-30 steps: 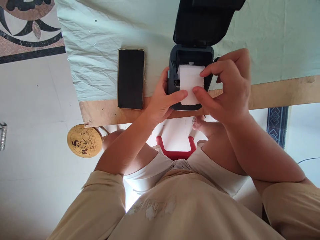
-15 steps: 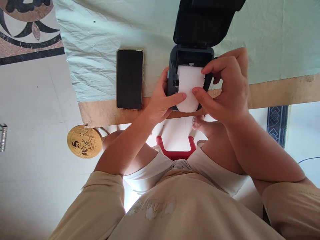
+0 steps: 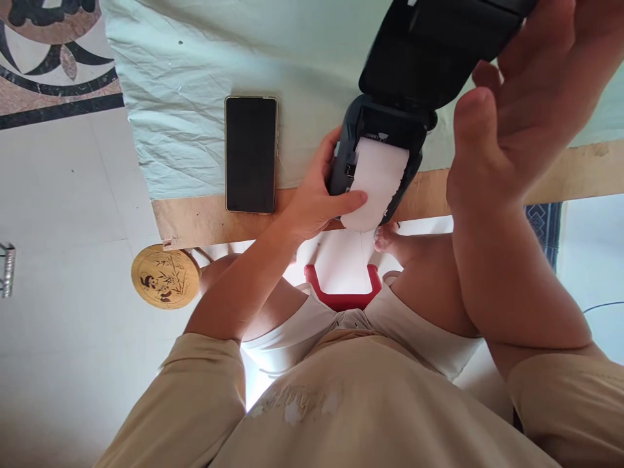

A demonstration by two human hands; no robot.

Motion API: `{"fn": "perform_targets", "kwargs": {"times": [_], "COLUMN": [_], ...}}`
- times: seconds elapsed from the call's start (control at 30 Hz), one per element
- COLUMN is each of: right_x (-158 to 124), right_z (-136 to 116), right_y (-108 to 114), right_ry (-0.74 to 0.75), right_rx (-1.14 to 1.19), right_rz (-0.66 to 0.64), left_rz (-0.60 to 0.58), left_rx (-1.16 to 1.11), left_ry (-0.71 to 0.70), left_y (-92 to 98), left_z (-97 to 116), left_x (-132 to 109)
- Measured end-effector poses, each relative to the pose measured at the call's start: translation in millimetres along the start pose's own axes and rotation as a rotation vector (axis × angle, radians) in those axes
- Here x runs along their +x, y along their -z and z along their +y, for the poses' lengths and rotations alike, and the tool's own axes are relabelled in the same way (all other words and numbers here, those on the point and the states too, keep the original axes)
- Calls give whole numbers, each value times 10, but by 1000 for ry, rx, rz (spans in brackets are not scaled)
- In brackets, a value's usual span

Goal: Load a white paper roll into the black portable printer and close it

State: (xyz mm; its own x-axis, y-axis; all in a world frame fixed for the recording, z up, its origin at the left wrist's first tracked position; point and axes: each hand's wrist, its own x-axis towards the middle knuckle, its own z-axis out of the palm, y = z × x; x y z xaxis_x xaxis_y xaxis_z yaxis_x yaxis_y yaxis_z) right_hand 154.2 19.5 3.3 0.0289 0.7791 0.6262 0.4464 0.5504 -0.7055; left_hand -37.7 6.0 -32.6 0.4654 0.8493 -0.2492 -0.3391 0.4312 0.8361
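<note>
A small black thermal printer (image 3: pixel 348 133) is tilted at the table's front edge, its black lid (image 3: pixel 419 58) swung up. Inside lies a roll of white paper (image 3: pixel 383 166), its loose end hanging over the printer's front. My left hand (image 3: pixel 322 192) grips the printer by its left side, thumb pressing on the paper. Raised at the upper right, my right hand (image 3: pixel 526 110) has its fingers at the lid's right edge, partly hidden behind it. Its thumb stands apart from the lid.
A smartphone (image 3: pixel 251 155) with a dark screen lies left of the printer on the pale green cloth (image 3: pixel 180 143). Bare wood (image 3: pixel 195 220) shows along the table's front edge. Below are a round wooden stool top (image 3: pixel 166 276) and a red stool edge (image 3: pixel 344 301).
My right hand has left the paper and moved up and right to the lid. The printer has turned clockwise and shifted slightly right, with my left hand still on it.
</note>
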Motion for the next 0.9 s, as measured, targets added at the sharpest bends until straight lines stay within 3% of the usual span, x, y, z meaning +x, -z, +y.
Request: {"fn": "perform_targets", "kwargs": {"times": [0.1,0.17,0.37,0.53,0.77,0.9], "right_x": [42,29,-79,-117,-145,-186], "right_z": [59,26,-147,-100,-111,-112], "right_y": [-36,-56,-41,-40,-21,-30], "right_ry": [112,106,97,195,149,101], "right_rx": [39,-17,-121,-46,-70,-45], "right_rz": [28,57,-144,-194,-277,-253], "left_rz": [-7,-18,-9,56,32,-21], "left_rx": [3,-7,-87,-65,-88,-167], "left_ry": [-12,4,-42,-66,-127,-158], "left_y": [-2,-7,-36,-37,6,-30], "left_z": [-15,-2,48,15,-61,-15], "left_x": [0,-3,-5,20,53,43]}}
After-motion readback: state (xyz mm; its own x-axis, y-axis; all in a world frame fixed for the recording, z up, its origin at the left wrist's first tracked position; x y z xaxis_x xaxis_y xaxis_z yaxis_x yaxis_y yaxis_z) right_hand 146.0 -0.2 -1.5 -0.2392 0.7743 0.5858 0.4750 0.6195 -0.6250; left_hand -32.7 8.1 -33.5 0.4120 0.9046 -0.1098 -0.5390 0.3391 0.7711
